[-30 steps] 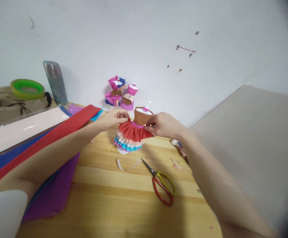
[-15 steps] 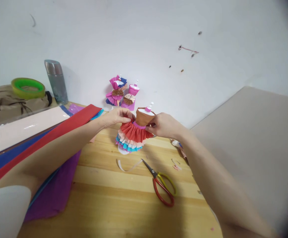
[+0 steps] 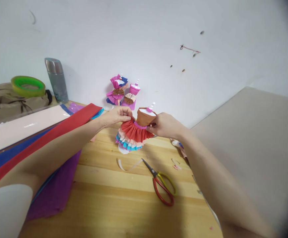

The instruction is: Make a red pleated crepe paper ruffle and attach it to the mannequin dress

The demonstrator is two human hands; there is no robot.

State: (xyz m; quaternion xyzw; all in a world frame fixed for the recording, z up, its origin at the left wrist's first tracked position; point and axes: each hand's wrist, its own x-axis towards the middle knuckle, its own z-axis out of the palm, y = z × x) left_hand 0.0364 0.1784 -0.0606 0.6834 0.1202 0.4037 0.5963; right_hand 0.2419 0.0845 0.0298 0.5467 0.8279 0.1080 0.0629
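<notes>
A small dress form [image 3: 146, 117] wears a brown paper bodice with a pink waistband, tilted a little on its white base [image 3: 123, 149]. Around its waist runs a gathered red crepe paper ruffle [image 3: 135, 131], above peach, blue and purple layers [image 3: 127, 142]. My left hand [image 3: 118, 116] pinches the ruffle's left end between thumb and fingers. On the other side, my right hand [image 3: 164, 125] is closed on the ruffle's right end by the waist; its fingertips are partly hidden. Scissors [image 3: 159, 181] with red and yellow handles lie in front, beside a thin pale strip [image 3: 127, 168].
Crepe paper sheets [image 3: 27, 132] in several colours lie under my left forearm. A steel flask [image 3: 57, 81] and a green tape roll [image 3: 27, 86] on brown cloth stand back left. Two decorated dress forms [image 3: 119, 89] stand against the wall. Paper scraps [image 3: 176, 164] lie right.
Both hands keep their hold on the red ruffle. The dress form has shifted very slightly to the right, and the view has moved a little.
</notes>
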